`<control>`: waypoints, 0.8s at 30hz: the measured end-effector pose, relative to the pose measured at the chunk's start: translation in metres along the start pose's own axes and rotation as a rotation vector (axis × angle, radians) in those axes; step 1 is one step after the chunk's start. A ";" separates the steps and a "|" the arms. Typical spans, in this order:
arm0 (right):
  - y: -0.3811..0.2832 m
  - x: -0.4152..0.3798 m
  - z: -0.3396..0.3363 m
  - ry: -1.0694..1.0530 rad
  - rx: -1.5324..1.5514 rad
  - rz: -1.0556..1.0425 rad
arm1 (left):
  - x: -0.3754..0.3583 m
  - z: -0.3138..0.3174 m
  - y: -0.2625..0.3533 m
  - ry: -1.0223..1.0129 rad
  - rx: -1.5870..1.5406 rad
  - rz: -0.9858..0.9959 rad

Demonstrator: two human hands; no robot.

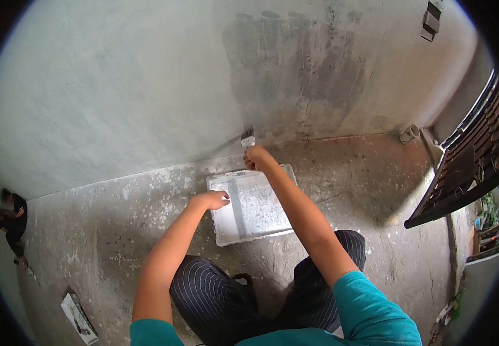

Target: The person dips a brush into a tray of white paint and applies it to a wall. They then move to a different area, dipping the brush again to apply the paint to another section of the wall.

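Observation:
A paintbrush (249, 138) is held in my right hand (254, 157), its bristles against or very close to the foot of the wall (145, 86). Below that hand lies a white paint tray (255, 205) on the concrete floor, with white paint at its left side. Over the tray's left edge is my left hand (213, 200), its thumb and fingers apart and nothing visible between them. Dark damp-looking patches (301, 69) mark the wall above the brush.
Two people (13, 219) are by the wall at the far left. A printed packet or sheet (79, 319) lies at the lower left. A cup-like container (409, 134) stands by the wall at right, near a dark slatted metal piece (462, 167).

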State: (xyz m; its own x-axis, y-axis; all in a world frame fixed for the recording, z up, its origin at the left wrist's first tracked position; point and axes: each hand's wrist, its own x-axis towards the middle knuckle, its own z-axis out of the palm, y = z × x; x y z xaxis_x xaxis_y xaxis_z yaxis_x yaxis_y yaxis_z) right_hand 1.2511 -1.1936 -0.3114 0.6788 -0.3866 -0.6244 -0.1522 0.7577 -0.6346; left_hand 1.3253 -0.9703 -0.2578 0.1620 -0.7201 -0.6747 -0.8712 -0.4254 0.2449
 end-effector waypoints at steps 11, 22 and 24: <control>-0.113 -0.237 0.128 -0.139 -0.190 -0.766 | 0.005 0.003 -0.010 0.030 0.005 -0.005; -0.016 -0.103 0.036 0.139 -0.358 -0.589 | -0.007 -0.002 -0.007 0.006 0.018 -0.031; 0.016 -0.069 0.004 0.131 -0.317 -0.268 | -0.007 -0.002 -0.007 -0.001 0.007 -0.028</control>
State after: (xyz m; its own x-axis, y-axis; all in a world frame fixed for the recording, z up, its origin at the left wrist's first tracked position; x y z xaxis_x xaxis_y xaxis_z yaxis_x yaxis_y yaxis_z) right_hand 1.2045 -1.1529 -0.2769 0.6308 -0.6266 -0.4577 -0.2096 0.4304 -0.8780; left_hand 1.3311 -0.9630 -0.2534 0.1857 -0.7073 -0.6821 -0.8694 -0.4417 0.2213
